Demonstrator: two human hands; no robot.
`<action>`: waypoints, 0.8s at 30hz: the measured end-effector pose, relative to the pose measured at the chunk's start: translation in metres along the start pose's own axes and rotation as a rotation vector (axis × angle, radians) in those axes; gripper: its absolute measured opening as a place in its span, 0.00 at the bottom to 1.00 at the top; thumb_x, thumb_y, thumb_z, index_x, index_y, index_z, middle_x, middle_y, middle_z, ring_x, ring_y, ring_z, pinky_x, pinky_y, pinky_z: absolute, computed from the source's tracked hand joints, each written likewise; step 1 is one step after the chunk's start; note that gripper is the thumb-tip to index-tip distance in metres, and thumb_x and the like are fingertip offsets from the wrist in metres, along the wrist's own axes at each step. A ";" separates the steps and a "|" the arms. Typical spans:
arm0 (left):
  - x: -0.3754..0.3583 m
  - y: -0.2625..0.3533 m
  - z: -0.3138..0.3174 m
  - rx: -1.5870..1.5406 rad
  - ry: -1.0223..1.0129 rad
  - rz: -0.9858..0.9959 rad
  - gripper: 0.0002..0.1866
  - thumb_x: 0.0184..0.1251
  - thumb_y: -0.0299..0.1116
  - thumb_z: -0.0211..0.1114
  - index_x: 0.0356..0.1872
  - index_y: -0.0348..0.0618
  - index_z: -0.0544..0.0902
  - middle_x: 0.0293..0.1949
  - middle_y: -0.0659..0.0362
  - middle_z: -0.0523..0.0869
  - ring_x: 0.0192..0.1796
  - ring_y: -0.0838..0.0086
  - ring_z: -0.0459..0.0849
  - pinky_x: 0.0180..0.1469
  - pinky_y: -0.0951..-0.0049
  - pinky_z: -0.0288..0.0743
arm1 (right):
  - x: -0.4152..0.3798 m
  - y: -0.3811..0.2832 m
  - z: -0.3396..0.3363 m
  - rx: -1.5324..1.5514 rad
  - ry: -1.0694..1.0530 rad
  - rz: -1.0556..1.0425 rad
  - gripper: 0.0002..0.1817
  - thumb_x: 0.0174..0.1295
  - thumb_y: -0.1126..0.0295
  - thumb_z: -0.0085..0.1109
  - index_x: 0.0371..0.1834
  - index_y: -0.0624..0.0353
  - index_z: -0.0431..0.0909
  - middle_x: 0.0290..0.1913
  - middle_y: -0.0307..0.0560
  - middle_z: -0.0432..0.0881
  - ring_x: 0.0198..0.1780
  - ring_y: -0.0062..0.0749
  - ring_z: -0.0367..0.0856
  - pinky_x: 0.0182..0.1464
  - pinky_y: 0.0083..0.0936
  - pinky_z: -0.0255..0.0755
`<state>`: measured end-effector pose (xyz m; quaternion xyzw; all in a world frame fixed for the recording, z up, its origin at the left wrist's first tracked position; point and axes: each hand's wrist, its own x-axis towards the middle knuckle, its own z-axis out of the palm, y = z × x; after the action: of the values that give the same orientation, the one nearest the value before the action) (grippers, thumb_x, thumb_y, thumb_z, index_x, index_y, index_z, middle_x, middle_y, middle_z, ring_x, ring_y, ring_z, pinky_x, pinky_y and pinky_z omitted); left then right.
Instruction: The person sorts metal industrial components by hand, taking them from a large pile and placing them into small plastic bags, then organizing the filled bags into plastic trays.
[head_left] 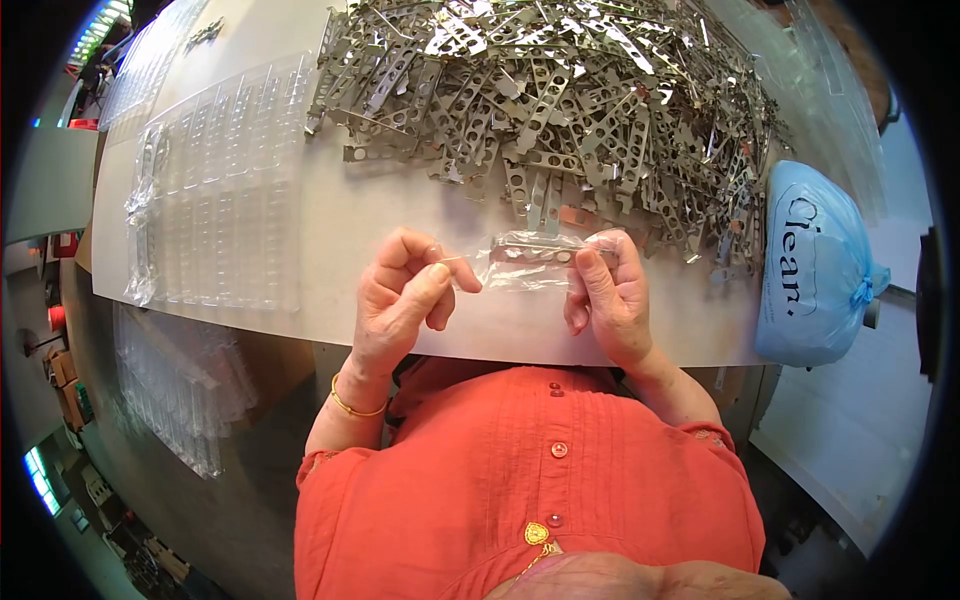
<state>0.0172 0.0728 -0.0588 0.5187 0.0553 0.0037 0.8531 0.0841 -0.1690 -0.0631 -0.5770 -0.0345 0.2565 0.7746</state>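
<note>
In front of my chest, my right hand (612, 300) pinches the right end of a clear plastic bag (530, 275) between thumb and fingers. Inside the bag lies a flat metal bracket (535, 252) with holes along it. My left hand (400, 300) is just left of the bag, thumb and index finger closed on a thin pale strip (450, 259) that points toward the bag's open-looking end. Beyond both hands rises a large heap of perforated metal brackets (545, 100).
Clear plastic blister trays (220, 190) lie on the left of the white table (390, 200), with crumpled clear bags (145, 215) along one edge. More clear bags (180, 380) hang below the table edge. A stuffed blue bag (820, 265) marked "Clean." stands at the right.
</note>
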 end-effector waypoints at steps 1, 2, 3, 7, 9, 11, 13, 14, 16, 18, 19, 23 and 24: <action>0.000 0.000 0.001 0.001 0.000 0.000 0.02 0.77 0.26 0.58 0.43 0.41 0.74 0.33 0.56 0.84 0.24 0.86 0.74 0.27 0.85 0.67 | 0.000 0.000 0.000 -0.014 0.015 -0.005 0.09 0.78 0.63 0.52 0.50 0.56 0.67 0.27 0.37 0.73 0.17 0.17 0.68 0.19 0.17 0.67; 0.000 0.000 0.002 0.082 0.000 -0.027 0.03 0.76 0.26 0.59 0.44 0.40 0.75 0.33 0.58 0.83 0.25 0.87 0.73 0.27 0.85 0.67 | 0.000 0.000 -0.001 -0.028 0.029 -0.011 0.09 0.78 0.63 0.52 0.50 0.56 0.67 0.27 0.37 0.73 0.17 0.17 0.68 0.19 0.17 0.67; -0.001 0.000 0.002 0.163 0.001 -0.053 0.03 0.76 0.26 0.60 0.44 0.40 0.75 0.32 0.60 0.83 0.25 0.87 0.73 0.28 0.86 0.67 | -0.001 -0.001 -0.001 -0.028 0.028 -0.010 0.09 0.78 0.63 0.52 0.50 0.56 0.67 0.27 0.37 0.73 0.17 0.17 0.68 0.19 0.17 0.67; -0.004 0.000 -0.004 0.213 0.109 -0.101 0.05 0.76 0.26 0.62 0.43 0.41 0.74 0.31 0.59 0.82 0.23 0.87 0.69 0.25 0.86 0.63 | -0.001 -0.002 -0.004 -0.027 -0.005 -0.029 0.10 0.78 0.63 0.52 0.50 0.56 0.67 0.26 0.38 0.73 0.17 0.17 0.68 0.19 0.17 0.66; -0.004 -0.002 -0.010 0.326 0.183 -0.052 0.08 0.73 0.26 0.65 0.47 0.40 0.76 0.40 0.57 0.83 0.30 0.83 0.77 0.31 0.83 0.70 | -0.001 -0.002 -0.004 -0.054 -0.039 -0.040 0.10 0.78 0.63 0.52 0.50 0.56 0.67 0.25 0.38 0.73 0.17 0.17 0.67 0.19 0.17 0.65; -0.001 0.000 -0.003 0.525 0.160 0.148 0.12 0.70 0.26 0.68 0.51 0.38 0.77 0.44 0.57 0.82 0.39 0.79 0.79 0.37 0.80 0.73 | -0.001 -0.003 -0.003 -0.058 -0.027 -0.029 0.10 0.78 0.62 0.52 0.49 0.57 0.67 0.24 0.38 0.73 0.16 0.17 0.67 0.18 0.17 0.65; 0.002 0.006 0.001 0.721 0.133 0.350 0.17 0.67 0.26 0.71 0.55 0.37 0.78 0.49 0.57 0.82 0.48 0.76 0.81 0.43 0.77 0.76 | 0.000 -0.005 -0.004 -0.048 -0.050 -0.019 0.10 0.78 0.62 0.52 0.49 0.57 0.67 0.24 0.38 0.73 0.16 0.17 0.67 0.18 0.17 0.65; 0.002 0.010 0.003 0.763 0.047 0.341 0.22 0.64 0.26 0.72 0.58 0.37 0.77 0.52 0.56 0.81 0.51 0.73 0.81 0.48 0.74 0.76 | 0.000 -0.005 -0.005 -0.039 -0.072 -0.009 0.10 0.79 0.62 0.52 0.49 0.57 0.67 0.24 0.38 0.72 0.16 0.17 0.66 0.18 0.17 0.64; 0.003 0.011 0.004 0.805 -0.037 0.332 0.27 0.62 0.27 0.74 0.62 0.37 0.77 0.55 0.55 0.80 0.54 0.70 0.81 0.53 0.71 0.77 | 0.000 -0.004 -0.006 -0.029 -0.087 0.017 0.10 0.79 0.62 0.52 0.48 0.57 0.67 0.24 0.38 0.72 0.16 0.17 0.66 0.18 0.17 0.64; 0.004 0.008 0.007 0.720 -0.037 0.257 0.28 0.62 0.27 0.75 0.63 0.37 0.77 0.57 0.54 0.81 0.54 0.70 0.81 0.56 0.70 0.76 | 0.000 -0.004 -0.006 -0.019 -0.103 0.041 0.10 0.79 0.62 0.52 0.48 0.57 0.67 0.24 0.38 0.72 0.16 0.17 0.66 0.18 0.17 0.64; 0.004 0.007 0.007 0.720 -0.040 0.256 0.28 0.62 0.27 0.75 0.63 0.37 0.77 0.57 0.54 0.81 0.54 0.70 0.81 0.56 0.70 0.76 | -0.001 -0.004 -0.006 -0.017 -0.120 0.047 0.10 0.79 0.62 0.52 0.48 0.56 0.67 0.24 0.38 0.72 0.16 0.17 0.66 0.18 0.17 0.64; 0.003 0.007 0.002 0.627 -0.121 0.110 0.24 0.63 0.26 0.75 0.60 0.36 0.79 0.53 0.56 0.83 0.52 0.73 0.82 0.57 0.71 0.76 | -0.001 -0.006 -0.005 0.004 -0.151 0.082 0.09 0.79 0.63 0.51 0.47 0.56 0.67 0.25 0.37 0.72 0.17 0.18 0.67 0.18 0.17 0.64; 0.002 0.008 0.001 0.673 -0.186 0.073 0.24 0.63 0.26 0.75 0.60 0.35 0.80 0.52 0.58 0.83 0.52 0.76 0.82 0.59 0.72 0.75 | -0.001 -0.006 -0.006 0.004 -0.151 0.083 0.09 0.79 0.63 0.51 0.47 0.56 0.67 0.25 0.37 0.72 0.17 0.18 0.67 0.18 0.17 0.64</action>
<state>0.0202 0.0760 -0.0510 0.7707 -0.0430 -0.0315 0.6349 0.0872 -0.1755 -0.0593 -0.5555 -0.0683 0.3310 0.7597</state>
